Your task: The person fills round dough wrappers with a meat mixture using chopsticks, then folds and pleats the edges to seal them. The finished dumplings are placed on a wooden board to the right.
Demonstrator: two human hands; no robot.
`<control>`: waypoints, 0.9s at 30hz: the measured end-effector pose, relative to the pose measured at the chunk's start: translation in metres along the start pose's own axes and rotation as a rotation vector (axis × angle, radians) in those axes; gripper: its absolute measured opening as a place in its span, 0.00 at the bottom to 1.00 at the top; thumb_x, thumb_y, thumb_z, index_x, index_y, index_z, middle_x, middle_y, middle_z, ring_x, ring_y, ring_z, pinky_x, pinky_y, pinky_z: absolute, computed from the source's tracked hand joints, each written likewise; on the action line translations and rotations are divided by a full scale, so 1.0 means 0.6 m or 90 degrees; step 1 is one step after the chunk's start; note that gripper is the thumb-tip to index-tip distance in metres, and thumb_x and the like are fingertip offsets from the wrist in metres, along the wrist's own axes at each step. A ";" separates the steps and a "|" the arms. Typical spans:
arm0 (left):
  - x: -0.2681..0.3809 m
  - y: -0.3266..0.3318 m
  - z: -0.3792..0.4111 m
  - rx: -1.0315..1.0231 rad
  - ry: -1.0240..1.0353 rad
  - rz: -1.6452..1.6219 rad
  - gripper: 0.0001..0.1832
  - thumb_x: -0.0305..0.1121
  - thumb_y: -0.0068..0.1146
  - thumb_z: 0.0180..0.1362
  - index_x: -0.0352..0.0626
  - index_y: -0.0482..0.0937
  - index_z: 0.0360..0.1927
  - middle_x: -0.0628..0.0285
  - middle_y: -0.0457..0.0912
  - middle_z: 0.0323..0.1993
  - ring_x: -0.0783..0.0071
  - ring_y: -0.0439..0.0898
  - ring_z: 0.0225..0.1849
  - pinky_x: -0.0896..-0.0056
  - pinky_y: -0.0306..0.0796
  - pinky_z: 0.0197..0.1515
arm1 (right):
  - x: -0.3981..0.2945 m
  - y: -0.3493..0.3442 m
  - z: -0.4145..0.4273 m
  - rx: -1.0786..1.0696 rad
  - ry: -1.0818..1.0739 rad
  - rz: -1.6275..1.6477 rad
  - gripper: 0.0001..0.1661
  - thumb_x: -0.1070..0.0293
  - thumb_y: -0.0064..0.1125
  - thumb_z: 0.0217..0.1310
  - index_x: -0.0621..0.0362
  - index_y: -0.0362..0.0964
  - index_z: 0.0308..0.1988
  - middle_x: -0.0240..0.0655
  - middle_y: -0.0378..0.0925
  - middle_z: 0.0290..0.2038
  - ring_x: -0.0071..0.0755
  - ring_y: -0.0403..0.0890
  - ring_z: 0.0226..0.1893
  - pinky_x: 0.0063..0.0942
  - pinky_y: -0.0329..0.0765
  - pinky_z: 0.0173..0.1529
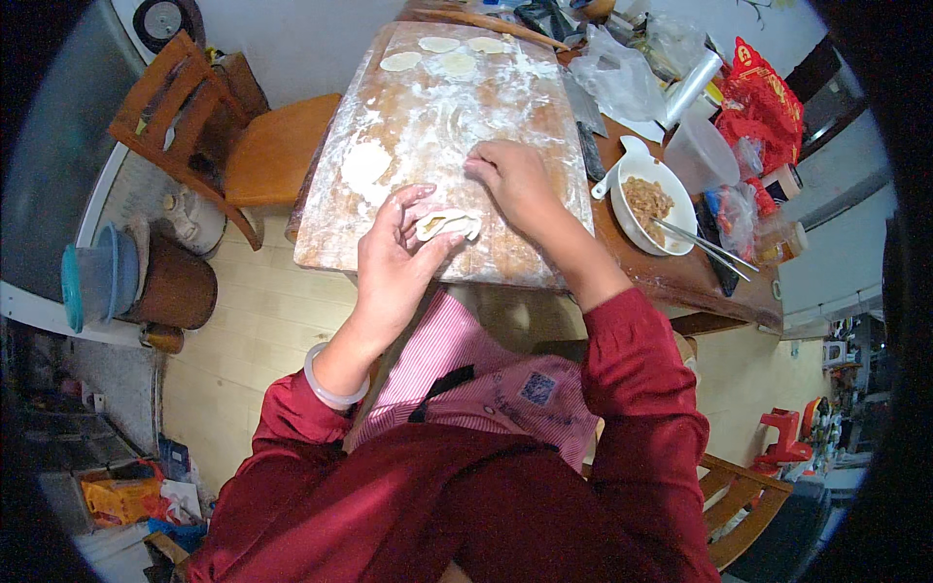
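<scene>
My left hand (pixel 401 240) holds a partly folded dumpling (pixel 447 225) between thumb and fingers, just above the near part of the floured wooden board (pixel 430 157). Its edges are folded towards each other, and some filling shows in the gap. My right hand (pixel 510 178) is over the middle of the board, fingers curled together and fingertips low by the flour; nothing shows in them. Several round dough wrappers (pixel 458 65) lie at the board's far end. A round white piece (pixel 367 164), wrapper or flour, lies left of my hands.
Right of the board stands a white bowl (pixel 652 197) of minced filling, with metal chopsticks (pixel 707 244) leaning out. A cleaver (pixel 584 106) lies along the board's right edge. Behind lies a rolling pin (pixel 496 28). Plastic bags (pixel 616 73) crowd the right. A wooden chair (pixel 273 149) stands left.
</scene>
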State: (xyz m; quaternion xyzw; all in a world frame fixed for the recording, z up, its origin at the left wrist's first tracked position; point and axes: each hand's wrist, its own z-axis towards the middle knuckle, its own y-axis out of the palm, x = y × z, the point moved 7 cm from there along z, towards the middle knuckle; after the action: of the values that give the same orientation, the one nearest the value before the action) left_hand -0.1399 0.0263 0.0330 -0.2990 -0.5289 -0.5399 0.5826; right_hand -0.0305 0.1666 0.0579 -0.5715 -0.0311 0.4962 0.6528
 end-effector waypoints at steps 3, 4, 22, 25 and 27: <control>-0.002 0.014 0.007 -0.014 0.022 0.051 0.30 0.19 0.62 0.57 0.32 0.64 0.63 0.52 0.81 0.45 0.72 0.81 0.46 0.73 0.77 0.49 | -0.026 -0.032 -0.055 0.025 0.008 0.320 0.14 0.63 0.62 0.59 0.64 0.79 0.39 0.45 0.82 0.36 0.49 0.81 0.39 0.34 0.76 0.47; -0.002 0.018 0.008 -0.019 0.035 0.069 0.31 0.20 0.62 0.56 0.32 0.64 0.63 0.52 0.81 0.44 0.73 0.82 0.45 0.73 0.77 0.48 | -0.042 -0.041 -0.067 -0.012 -0.042 0.272 0.15 0.64 0.65 0.56 0.64 0.79 0.40 0.43 0.82 0.39 0.46 0.81 0.41 0.34 0.76 0.49; -0.030 0.083 -0.005 -0.112 -0.064 -0.055 0.22 0.23 0.61 0.59 0.30 0.71 0.57 0.56 0.82 0.47 0.73 0.81 0.47 0.73 0.77 0.51 | -0.075 -0.106 -0.153 0.123 -0.021 0.262 0.06 0.75 0.63 0.53 0.66 0.80 0.33 0.41 0.82 0.32 0.43 0.82 0.34 0.32 0.77 0.41; -0.040 0.091 -0.015 -0.128 -0.128 -0.140 0.18 0.21 0.57 0.62 0.30 0.72 0.56 0.59 0.81 0.47 0.75 0.81 0.47 0.76 0.76 0.51 | -0.068 -0.106 -0.157 0.133 0.002 0.293 0.07 0.74 0.64 0.52 0.65 0.81 0.35 0.41 0.82 0.33 0.42 0.82 0.34 0.31 0.78 0.40; -0.041 0.092 -0.017 -0.124 -0.121 -0.131 0.17 0.21 0.56 0.62 0.30 0.73 0.55 0.60 0.81 0.46 0.77 0.81 0.46 0.77 0.76 0.51 | -0.081 -0.114 -0.160 0.166 -0.071 0.193 0.09 0.73 0.64 0.51 0.63 0.81 0.36 0.40 0.82 0.33 0.42 0.82 0.34 0.31 0.78 0.41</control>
State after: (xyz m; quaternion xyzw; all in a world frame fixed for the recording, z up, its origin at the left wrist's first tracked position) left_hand -0.0811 0.0377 0.0197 -0.3485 -0.5545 -0.6146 0.4397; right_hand 0.0452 0.0747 0.1038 -0.4517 0.0837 0.6196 0.6364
